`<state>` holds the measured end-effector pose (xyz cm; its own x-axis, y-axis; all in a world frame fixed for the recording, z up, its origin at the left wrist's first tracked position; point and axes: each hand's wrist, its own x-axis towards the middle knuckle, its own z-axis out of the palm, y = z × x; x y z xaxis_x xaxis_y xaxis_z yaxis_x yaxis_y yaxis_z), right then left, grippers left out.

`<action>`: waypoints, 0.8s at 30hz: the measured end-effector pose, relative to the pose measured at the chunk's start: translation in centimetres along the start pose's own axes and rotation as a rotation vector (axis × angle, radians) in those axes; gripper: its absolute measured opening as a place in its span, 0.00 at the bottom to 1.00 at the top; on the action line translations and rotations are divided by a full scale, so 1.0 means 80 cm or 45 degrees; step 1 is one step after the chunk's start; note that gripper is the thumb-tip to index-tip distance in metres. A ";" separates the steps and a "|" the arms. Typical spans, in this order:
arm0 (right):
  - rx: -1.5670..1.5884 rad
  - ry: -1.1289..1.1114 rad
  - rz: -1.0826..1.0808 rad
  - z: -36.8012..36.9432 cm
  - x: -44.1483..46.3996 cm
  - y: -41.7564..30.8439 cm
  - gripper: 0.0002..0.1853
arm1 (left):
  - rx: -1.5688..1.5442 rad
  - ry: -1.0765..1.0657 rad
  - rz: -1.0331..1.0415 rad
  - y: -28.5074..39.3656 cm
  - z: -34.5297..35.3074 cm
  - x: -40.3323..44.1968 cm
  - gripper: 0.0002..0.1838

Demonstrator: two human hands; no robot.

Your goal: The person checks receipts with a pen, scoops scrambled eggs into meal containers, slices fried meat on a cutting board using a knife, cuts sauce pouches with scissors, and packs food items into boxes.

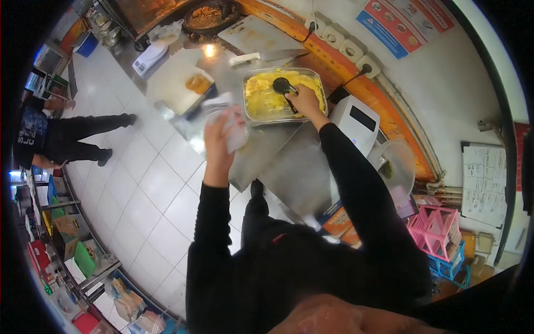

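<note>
My right hand [306, 101] is closed on a black scoop [281, 86] with a round head. The scoop rests over a clear rectangular tray [245, 100] of soft yellow food [261, 86] on the metal counter. My left hand [221, 139] is wrapped around a white paper or plastic packet [238, 139], blurred by motion, to the left of the tray. Its contents cannot be made out. Beyond the packet, a golden-brown piece of food [197, 84] lies on white paper [172, 83].
A knife [278, 55] lies behind the tray, near a cutting board [264, 36]. A white appliance [355, 125] stands to the right, a white scale [150, 58] at the far left. Another person [61, 131] stands across the tiled floor. Pink crates [435, 231] sit at lower right.
</note>
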<state>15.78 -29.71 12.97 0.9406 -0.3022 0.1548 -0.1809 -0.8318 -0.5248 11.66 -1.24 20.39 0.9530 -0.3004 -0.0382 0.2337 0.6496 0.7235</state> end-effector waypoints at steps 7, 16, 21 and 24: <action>0.345 -0.423 -0.019 -0.065 0.047 0.046 0.15 | 1.593 -0.507 0.272 -0.085 0.013 0.137 0.22; 0.258 -0.787 0.459 -0.129 0.000 0.057 0.17 | 2.239 -1.108 0.420 -0.161 0.034 0.191 0.22; -0.389 -0.630 -0.231 -0.141 -0.052 0.021 0.09 | 2.070 -1.097 0.438 -0.158 0.033 0.206 0.20; -0.738 -0.599 -0.585 -0.114 -0.071 -0.003 0.08 | 1.935 -1.159 0.384 -0.153 0.034 0.219 0.19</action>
<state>7.88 -32.04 19.87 0.9541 0.2377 -0.1821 0.2474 -0.9684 0.0322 24.94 -16.37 12.74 0.4082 -0.8961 0.1740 -0.7732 -0.2381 0.5877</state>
